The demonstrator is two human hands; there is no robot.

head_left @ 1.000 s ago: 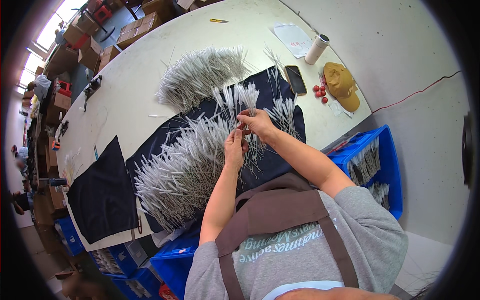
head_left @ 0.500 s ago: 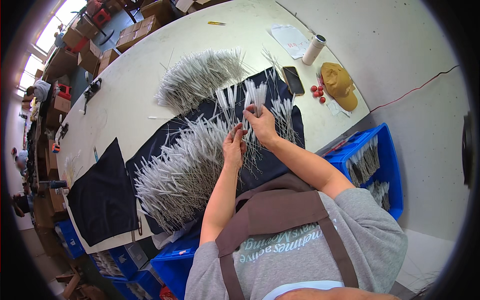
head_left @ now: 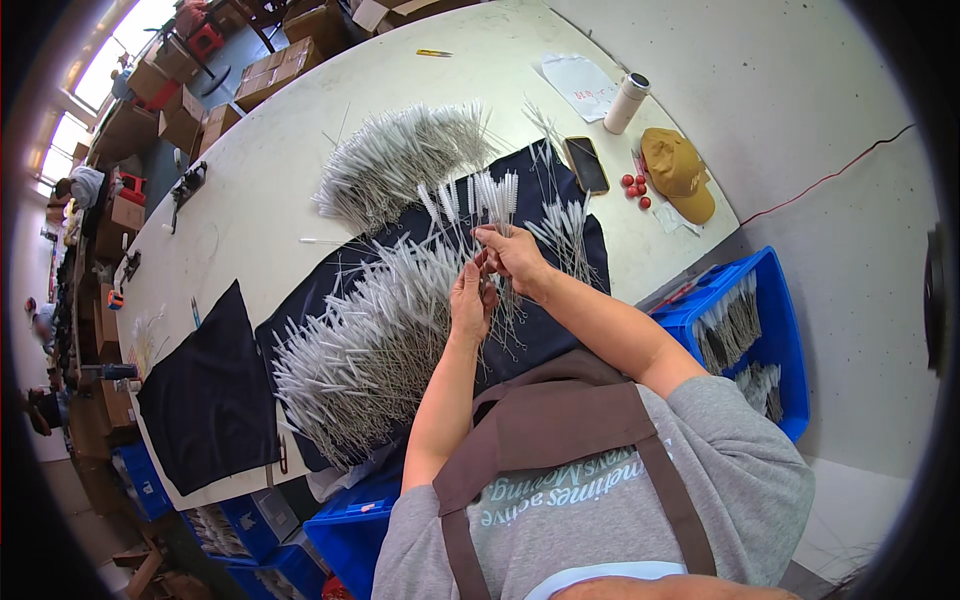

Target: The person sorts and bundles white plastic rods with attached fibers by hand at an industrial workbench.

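Note:
Wire-handled straw brushes with white bristles are in both hands. My right hand (head_left: 517,260) closes round the wires of a bunch of brushes (head_left: 496,195), heads pointing up and away. Just left of and below it, my left hand (head_left: 472,300) is closed, fingers pinched on the wires of a few more brushes (head_left: 440,206). The two hands' fingertips meet or nearly meet. A large pile of brushes (head_left: 365,340) lies left of my left hand on dark cloth (head_left: 545,315). Right of my right hand is a smaller bunch (head_left: 565,232).
Beyond the cloth lies another brush pile (head_left: 400,155). A phone (head_left: 586,165), red balls (head_left: 637,188), a tan cap (head_left: 677,168) and a bottle (head_left: 627,103) are at the table's right. A blue crate of brushes (head_left: 790,350) stands beside my right arm; a dark cloth (head_left: 210,400) covers the left end.
My right hand has moved a little left and nearer, closer to my left hand, and its brush bunch has shifted left with it. My left hand has barely moved.

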